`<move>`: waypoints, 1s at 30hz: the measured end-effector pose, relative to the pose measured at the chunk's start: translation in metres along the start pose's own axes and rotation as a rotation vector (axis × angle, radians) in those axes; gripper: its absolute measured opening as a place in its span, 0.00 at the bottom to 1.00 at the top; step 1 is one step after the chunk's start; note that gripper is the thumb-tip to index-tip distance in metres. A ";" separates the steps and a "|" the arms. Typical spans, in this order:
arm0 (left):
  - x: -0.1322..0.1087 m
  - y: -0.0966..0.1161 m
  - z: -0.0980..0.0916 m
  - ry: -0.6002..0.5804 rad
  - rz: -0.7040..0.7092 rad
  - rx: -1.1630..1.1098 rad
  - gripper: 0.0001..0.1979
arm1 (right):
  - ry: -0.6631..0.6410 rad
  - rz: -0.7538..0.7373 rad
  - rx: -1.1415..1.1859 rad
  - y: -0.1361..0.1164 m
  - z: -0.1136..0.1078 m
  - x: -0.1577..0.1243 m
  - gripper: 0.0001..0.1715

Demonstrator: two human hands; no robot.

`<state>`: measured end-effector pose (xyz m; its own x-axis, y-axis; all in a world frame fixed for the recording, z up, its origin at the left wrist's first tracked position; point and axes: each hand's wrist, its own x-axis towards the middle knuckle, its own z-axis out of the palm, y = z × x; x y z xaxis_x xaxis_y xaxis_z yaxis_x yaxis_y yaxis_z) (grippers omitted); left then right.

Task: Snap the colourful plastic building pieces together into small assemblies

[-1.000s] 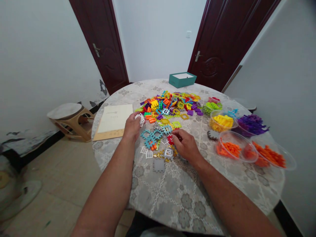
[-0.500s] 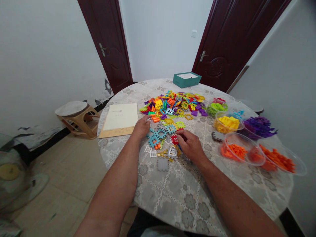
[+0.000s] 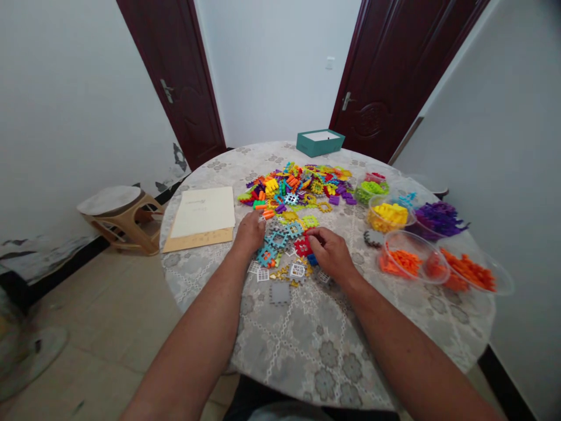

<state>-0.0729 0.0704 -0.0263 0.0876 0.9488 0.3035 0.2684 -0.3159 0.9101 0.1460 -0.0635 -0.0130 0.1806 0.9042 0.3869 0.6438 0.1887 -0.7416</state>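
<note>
My left hand (image 3: 249, 235) is closed at the left edge of the loose building pieces, its fingertips beside some small white bits; what it holds, if anything, is hidden. With thumb and forefinger, my right hand (image 3: 329, 250) pinches a red square building piece (image 3: 302, 247). Between the hands lie several teal interlocking pieces (image 3: 277, 240). A dark blue piece (image 3: 312, 259) shows under my right hand. Nearer me are white window-frame pieces (image 3: 263, 275), a grey window piece (image 3: 297, 271) and a flat grey square piece (image 3: 279, 293).
Beyond the hands rises a mixed heap of coloured pieces (image 3: 302, 182). Clear tubs of yellow (image 3: 389, 216), orange (image 3: 405, 263) and green pieces (image 3: 371, 190) stand at the right, beside purple strips (image 3: 440, 219). A booklet (image 3: 204, 210) lies left; a green box (image 3: 319, 143) sits at the back.
The whole view has shifted, so the table sits slightly further left. More of the red piece shows at my right fingertips. Both hands keep nearly the same places over the pieces.
</note>
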 end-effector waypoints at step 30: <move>0.020 0.026 -0.012 -0.152 0.035 0.593 0.27 | -0.031 -0.144 -0.145 0.010 0.004 0.008 0.09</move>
<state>-0.0760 0.0808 0.0073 0.2300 0.9413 0.2471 0.7471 -0.3335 0.5750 0.1508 -0.0529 -0.0193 0.0579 0.8837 0.4644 0.7621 0.2614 -0.5924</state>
